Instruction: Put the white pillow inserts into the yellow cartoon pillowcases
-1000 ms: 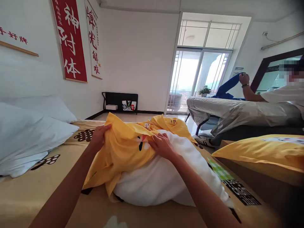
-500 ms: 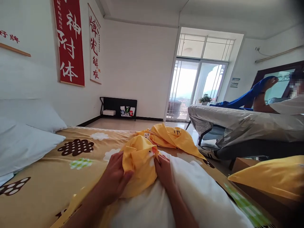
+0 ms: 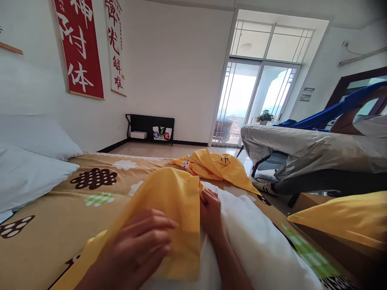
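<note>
A white pillow (image 3: pixel 250 241) lies on the bed in front of me, partly inside a yellow pillowcase (image 3: pixel 172 213). My left hand (image 3: pixel 136 249) rests on the yellow cloth near the bottom, fingers stretched and slightly blurred. My right hand (image 3: pixel 210 211) is curled at the pillowcase's edge, gripping the cloth where it meets the pillow. A second yellow pillowcase (image 3: pixel 217 167) lies crumpled farther up the bed.
The bed has a tan patterned sheet (image 3: pixel 60 209). White pillows (image 3: pixel 27 165) are stacked at the left. A yellow pillow (image 3: pixel 341 217) sits at the right. Another person on a silver-covered bed (image 3: pixel 302 147) holds up blue cloth (image 3: pixel 332 112). Glass doors (image 3: pixel 254 100) are behind.
The pillowcase has been drawn toward me over the pillow. My left hand slid back down the cloth; my right hand stayed at the edge. The other person raised the blue cloth higher.
</note>
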`<state>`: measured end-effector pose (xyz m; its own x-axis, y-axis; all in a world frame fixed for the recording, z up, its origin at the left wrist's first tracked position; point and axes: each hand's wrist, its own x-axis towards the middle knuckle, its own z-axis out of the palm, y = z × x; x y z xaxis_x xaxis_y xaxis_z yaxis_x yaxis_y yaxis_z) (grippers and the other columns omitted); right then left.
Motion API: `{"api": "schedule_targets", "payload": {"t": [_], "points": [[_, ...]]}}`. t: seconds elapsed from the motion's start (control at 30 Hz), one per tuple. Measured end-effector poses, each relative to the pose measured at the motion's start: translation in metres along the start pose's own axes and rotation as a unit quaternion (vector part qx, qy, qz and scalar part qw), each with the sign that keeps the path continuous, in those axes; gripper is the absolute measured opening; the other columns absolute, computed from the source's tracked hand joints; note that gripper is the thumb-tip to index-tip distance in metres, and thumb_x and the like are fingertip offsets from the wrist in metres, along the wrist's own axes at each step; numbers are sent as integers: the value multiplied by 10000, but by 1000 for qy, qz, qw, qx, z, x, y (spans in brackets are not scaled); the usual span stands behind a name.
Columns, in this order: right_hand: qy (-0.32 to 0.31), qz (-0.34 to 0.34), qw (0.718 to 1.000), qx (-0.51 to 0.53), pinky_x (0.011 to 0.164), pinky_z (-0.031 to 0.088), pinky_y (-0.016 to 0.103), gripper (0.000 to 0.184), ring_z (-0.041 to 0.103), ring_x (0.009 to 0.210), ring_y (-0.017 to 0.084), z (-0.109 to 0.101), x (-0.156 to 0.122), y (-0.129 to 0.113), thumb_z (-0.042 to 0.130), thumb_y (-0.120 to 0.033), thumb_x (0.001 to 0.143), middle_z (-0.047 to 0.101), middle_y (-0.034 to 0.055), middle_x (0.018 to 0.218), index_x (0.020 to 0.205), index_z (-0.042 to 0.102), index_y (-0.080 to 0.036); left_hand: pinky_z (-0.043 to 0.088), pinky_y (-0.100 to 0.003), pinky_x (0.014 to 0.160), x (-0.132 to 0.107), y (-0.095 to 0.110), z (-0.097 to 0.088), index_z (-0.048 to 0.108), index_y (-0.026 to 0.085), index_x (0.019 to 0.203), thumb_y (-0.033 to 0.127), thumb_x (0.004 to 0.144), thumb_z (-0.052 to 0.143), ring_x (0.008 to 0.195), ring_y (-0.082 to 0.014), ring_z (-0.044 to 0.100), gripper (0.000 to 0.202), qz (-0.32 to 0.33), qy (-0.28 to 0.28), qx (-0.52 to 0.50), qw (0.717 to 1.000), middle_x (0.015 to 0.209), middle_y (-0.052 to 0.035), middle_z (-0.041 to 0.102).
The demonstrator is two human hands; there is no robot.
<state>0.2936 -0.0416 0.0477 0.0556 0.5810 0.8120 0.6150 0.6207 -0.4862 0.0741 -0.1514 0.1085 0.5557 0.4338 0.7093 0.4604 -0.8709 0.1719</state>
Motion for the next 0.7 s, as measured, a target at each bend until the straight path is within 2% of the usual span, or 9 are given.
{"api": "schedule_targets", "payload": {"t": [0.07,0.13,0.17,0.27,0.33,0.4,0.5,0.6,0.7], "points": [[-1,-21,1000,9,647,292,318,391,360,578,138,-5,1,-9,461,-249,879,435,-37,545,562,234,-216,471,-420,960,-2,-16,10,616,229,1111,278,855,603,1102,-263,580,261,-45,105,127,985,1182,-105,646],[-14,-39,999,13,656,301,318,392,374,572,135,-9,2,-17,471,-264,886,447,-39,547,564,252,-214,474,-435,932,-1,-30,21,552,192,1214,401,820,647,1093,-289,565,456,-70,138,208,966,1186,-129,620],[-18,-45,999,15,660,304,317,393,383,573,134,-11,1,-21,478,-269,887,451,-39,549,565,261,-212,490,-419,880,0,-35,27,548,173,1203,436,826,630,1032,-284,582,467,-81,145,230,959,1126,-130,632],[-18,-56,998,19,653,304,310,404,383,561,129,-13,0,-27,484,-279,893,434,-42,538,564,260,-208,483,-333,707,3,-42,37,593,181,906,334,925,487,776,-217,593,187,-96,156,254,950,836,-68,638],[-21,-67,997,25,640,295,308,405,378,551,128,-13,-1,-26,473,-307,899,414,-44,533,568,260,-208,458,-295,663,2,-41,37,550,196,751,264,948,434,700,-185,574,239,-92,136,230,959,735,-36,607],[-55,-77,995,30,646,295,309,371,403,570,133,-13,-1,-23,482,-347,893,451,-39,564,589,321,-210,452,-262,643,1,-37,30,525,201,730,249,950,429,684,-162,574,245,-96,117,174,973,719,-20,601],[-130,-70,989,21,668,301,313,299,437,605,141,-13,-1,-17,545,-367,845,529,-29,621,634,403,-209,436,-219,575,-1,-25,13,496,212,741,271,945,438,611,-126,550,221,-123,117,84,982,675,9,575],[-172,-69,982,22,665,293,313,321,416,571,131,-13,-1,-17,550,-331,814,504,-35,570,585,365,-204,418,-213,531,-5,-7,-3,490,223,732,317,941,434,558,-118,509,236,-161,150,39,975,636,23,544],[-210,-107,970,54,714,294,321,287,435,585,125,-17,-2,-28,463,-251,847,517,-36,569,574,398,-190,433,-220,545,-12,11,-15,509,230,744,373,932,441,583,-127,515,246,-211,224,20,951,655,16,554]]}}
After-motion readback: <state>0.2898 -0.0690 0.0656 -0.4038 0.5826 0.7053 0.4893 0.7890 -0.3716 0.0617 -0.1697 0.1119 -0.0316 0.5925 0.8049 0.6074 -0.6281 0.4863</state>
